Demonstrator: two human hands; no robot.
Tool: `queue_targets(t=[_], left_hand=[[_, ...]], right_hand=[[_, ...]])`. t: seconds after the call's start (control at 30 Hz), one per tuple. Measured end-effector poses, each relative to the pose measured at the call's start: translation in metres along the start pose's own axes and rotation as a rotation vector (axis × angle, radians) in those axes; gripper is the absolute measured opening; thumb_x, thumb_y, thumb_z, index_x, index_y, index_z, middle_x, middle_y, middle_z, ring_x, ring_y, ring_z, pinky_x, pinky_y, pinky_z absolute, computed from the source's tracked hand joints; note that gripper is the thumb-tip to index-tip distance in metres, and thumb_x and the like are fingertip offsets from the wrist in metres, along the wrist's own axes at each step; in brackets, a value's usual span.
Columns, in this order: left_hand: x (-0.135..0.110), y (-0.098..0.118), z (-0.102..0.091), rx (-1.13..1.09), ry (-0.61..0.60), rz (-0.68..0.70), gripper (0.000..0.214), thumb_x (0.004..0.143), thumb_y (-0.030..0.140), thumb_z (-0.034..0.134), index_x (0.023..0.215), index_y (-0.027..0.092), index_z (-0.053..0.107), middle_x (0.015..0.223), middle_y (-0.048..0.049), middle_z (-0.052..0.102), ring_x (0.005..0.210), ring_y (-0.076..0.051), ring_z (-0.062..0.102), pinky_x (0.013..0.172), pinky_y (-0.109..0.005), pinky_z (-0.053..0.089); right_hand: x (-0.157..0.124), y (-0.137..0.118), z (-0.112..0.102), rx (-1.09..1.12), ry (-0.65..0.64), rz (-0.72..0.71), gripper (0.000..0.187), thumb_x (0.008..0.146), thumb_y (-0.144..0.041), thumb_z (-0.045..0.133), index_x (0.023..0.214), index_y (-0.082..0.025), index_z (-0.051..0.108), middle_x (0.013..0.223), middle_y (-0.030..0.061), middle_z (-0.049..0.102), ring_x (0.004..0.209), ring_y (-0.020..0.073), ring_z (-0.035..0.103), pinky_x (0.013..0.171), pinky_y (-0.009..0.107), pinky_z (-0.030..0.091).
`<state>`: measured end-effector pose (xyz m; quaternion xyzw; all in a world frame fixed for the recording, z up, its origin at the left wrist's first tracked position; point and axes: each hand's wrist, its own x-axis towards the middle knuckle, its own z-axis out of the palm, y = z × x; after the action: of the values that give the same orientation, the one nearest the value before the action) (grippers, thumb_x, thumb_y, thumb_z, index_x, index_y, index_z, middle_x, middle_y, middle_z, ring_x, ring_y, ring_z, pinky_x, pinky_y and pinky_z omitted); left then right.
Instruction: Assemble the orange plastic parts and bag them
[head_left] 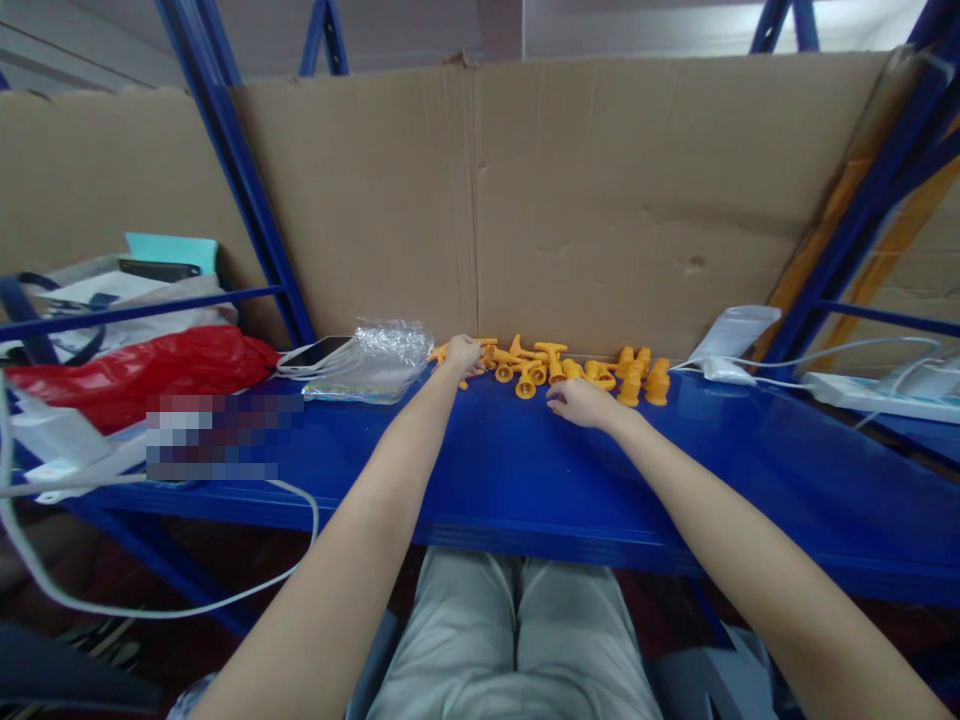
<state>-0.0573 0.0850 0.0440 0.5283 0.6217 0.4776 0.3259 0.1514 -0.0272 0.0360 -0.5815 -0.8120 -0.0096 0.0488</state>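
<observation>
Far back on the shiny blue table [487, 480], small orange plastic pieces [534, 371] sit by the tall brown cardboard wall [600, 200]. The left grip [463, 354] is at their left end. The right grip [581, 402] is curled, right beside the middle ones. I can't tell if either holds one.

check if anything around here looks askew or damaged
The cardboard has a scuff or dent at right, marring its plain face. At left, a white cable hangs in an untidy loop past the table. Some orange pieces lie jumbled.
</observation>
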Motion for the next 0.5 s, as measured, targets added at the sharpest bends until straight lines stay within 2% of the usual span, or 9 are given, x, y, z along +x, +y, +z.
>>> queue_targets(t=[0.17,0.33,0.5], left_hand=[[-0.002,-0.003,-0.016,-0.036,0.028,0.000,0.014,0.090,0.004,0.049,0.090,0.013,0.059,0.081,-0.0046,0.072,0.044,-0.005,0.059,0.054,-0.019,0.052],[-0.001,-0.015,-0.031,-0.062,0.083,0.008,0.012,0.092,0.006,0.050,0.087,0.014,0.058,0.083,-0.0021,0.072,0.039,-0.003,0.053,0.046,-0.016,0.045],[0.004,-0.024,-0.035,-0.019,0.144,-0.062,0.009,0.089,0.008,0.057,0.093,0.015,0.061,0.079,-0.0034,0.073,0.045,-0.007,0.061,0.042,-0.014,0.042]], right_hand=[[-0.001,0.000,-0.001,-0.007,0.001,-0.007,0.039,0.096,-0.021,0.049,0.128,-0.014,0.069,0.112,0.0138,0.073,0.104,0.0250,0.068,0.096,0.034,0.049],[-0.002,-0.002,-0.002,-0.009,-0.009,0.007,0.038,0.096,-0.020,0.050,0.128,-0.014,0.069,0.114,0.0130,0.073,0.105,0.0238,0.067,0.095,0.034,0.049],[-0.002,-0.001,-0.002,-0.005,-0.004,-0.002,0.038,0.096,-0.019,0.050,0.128,-0.012,0.069,0.115,0.0145,0.073,0.106,0.0245,0.067,0.095,0.034,0.049]])
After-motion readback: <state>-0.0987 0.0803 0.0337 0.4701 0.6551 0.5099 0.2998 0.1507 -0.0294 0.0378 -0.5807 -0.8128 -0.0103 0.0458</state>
